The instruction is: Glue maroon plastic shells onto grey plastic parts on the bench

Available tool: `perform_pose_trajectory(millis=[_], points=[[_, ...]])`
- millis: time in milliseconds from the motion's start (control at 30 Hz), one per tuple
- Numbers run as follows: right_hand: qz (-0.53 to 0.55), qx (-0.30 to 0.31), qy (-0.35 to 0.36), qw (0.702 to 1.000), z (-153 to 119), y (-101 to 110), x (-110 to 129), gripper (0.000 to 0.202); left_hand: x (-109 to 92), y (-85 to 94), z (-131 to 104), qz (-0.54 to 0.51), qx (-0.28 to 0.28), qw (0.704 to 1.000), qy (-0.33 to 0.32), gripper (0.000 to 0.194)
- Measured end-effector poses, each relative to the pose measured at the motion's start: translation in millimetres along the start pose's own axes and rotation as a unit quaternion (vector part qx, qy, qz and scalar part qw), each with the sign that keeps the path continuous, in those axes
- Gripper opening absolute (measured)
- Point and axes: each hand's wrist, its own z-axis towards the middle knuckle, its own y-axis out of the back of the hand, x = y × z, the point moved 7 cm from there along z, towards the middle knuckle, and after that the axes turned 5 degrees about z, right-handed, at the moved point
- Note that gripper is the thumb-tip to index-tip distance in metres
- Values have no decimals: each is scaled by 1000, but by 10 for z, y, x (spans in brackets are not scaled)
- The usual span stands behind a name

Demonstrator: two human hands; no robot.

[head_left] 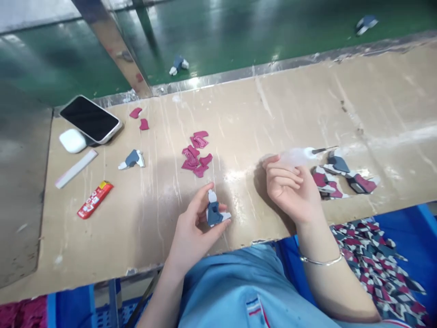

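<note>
left hand (191, 228) | I pinched grey-white piece (215, 214) upright for access; right hand (290, 189) | gripped glue bottle (300, 156) (nozzle outward); bench (239, 114) | pink pieces (196, 155) near

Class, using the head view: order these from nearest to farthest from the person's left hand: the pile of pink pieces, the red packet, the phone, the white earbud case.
From the left hand:
1. Pile of pink pieces, just beyond the hand.
2. Red packet, off to the left.
3. Phone and white earbud case, far left corner; too close to call.
</note>
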Motion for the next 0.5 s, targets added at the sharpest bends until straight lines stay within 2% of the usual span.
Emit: perform_pose_trajectory(millis=[33, 100, 167, 200, 233, 267, 300, 367, 433, 500], points=[[26, 12, 2, 1000, 0, 1, 18, 19, -1, 16, -16, 5, -3, 1000, 3, 68], [15, 36, 13, 999, -32, -77, -19, 42, -29, 65, -53, 19, -17, 1000, 18, 68], [-97, 71, 19, 993, -68, -256, -138, 56, -81, 126, -89, 29, -40, 998, 39, 68], [-191, 87, 23, 977, -70, -365, -210, 52, -107, 153, -101, 34, -51, 997, 49, 68], [-299, 101, 37, 948, -52, -478, -269, 42, -129, 174, -107, 39, -57, 996, 58, 68], [-410, 112, 59, 903, -12, -596, -313, 30, -144, 188, -106, 43, -60, 995, 63, 67], [-513, 118, 86, 846, 52, -711, -344, 22, -153, 198, -100, 48, -62, 995, 67, 67], [-665, 120, 130, 726, 237, -913, -392, 28, -148, 206, -79, 54, -63, 994, 69, 65], [-761, 108, 91, 633, 472, -987, -471, 33, -124, 209, -61, 60, -65, 994, 67, 65], [-804, 98, 41, 585, 650, -993, -517, 38, -95, 212, -54, 66, -68, 993, 68, 65]])
